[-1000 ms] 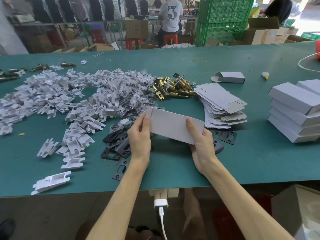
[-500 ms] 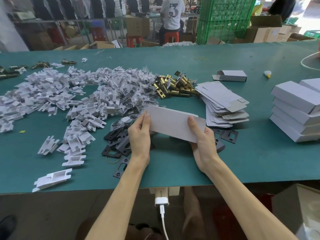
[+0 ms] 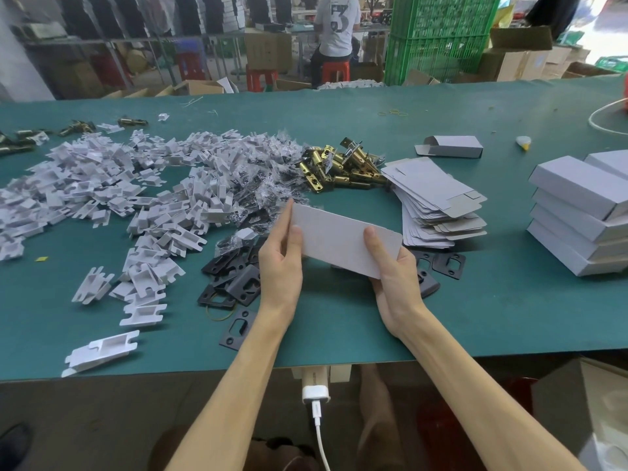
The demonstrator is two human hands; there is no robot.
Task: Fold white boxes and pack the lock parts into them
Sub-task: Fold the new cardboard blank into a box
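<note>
White box (image 3: 343, 243) scarcely moved — left hand (image 3: 280, 270), right hand (image 3: 396, 280) clamped on its ends, fingers (image 3: 287, 215) mostly hidden behind

- A large dark numeral "3" is printed on the back of the white T-shirt (image 3: 337, 25) of a person sitting on a red stool (image 3: 335, 70) beyond the far edge of the counter (image 3: 339, 107).
- A short line of smaller dark print sits just above that numeral on the same shirt, too blurred to read.
</note>
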